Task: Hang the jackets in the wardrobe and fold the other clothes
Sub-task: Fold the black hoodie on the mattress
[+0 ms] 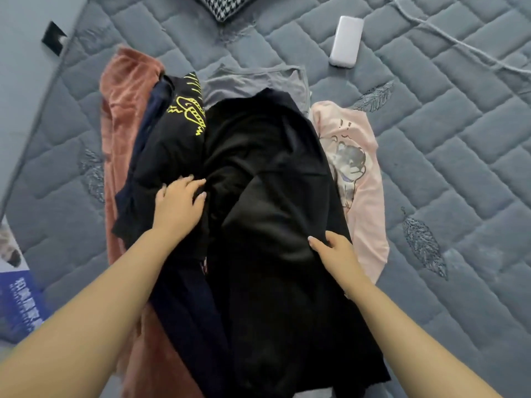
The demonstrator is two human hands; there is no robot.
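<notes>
Clothes (258,182) lie heaped mid-bed, black garment (273,225) topmost; left hand (178,208) rests flat at nine o'clock, fingers loosely spread, right hand (333,251) pinches its edge at three (smooth first, then fold evenly).

Black garment (273,196) lies spread atop pink shirt (356,173), rust fleece (123,110) and grey top (253,81).

Counting six garments piled on the bed (431,139): plain black one (273,173), black one with yellow print (184,116), navy one (186,317), rust fleece (123,90), grey top (253,81), pink cartoon tee (359,173). One white power bank (346,41) at 1 o'clock, one cable (448,38). Two hands.
</notes>
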